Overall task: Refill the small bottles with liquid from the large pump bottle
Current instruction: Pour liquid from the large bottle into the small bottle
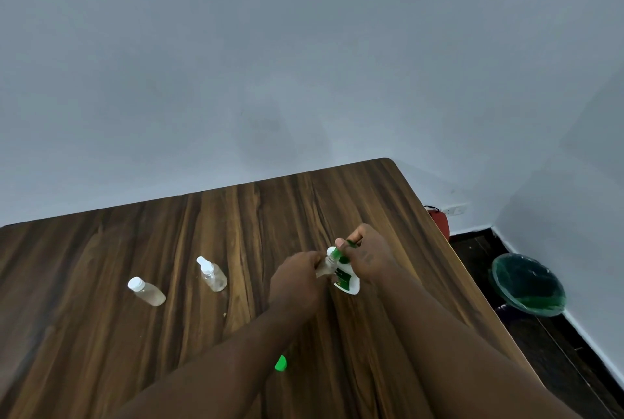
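Note:
On the wooden table (pixel 209 300) stands the large white pump bottle (pixel 347 280) with a green label and a green pump head. My right hand (pixel 366 255) grips the green pump head from above. My left hand (pixel 297 280) holds a small clear bottle (pixel 327 266) tilted, its mouth up against the green spout. Two more small clear bottles stand to the left: one with a white spray top (pixel 212 274) and one with a white screw cap (pixel 147 291). A small green cap (pixel 281 363) lies on the table between my forearms.
The table's right edge (pixel 449 250) runs diagonally close to my right arm. On the dark floor beyond it stand a green-lined waste bin (pixel 528 285) and a red object (pixel 439 221) by the wall. A grey wall rises behind the table.

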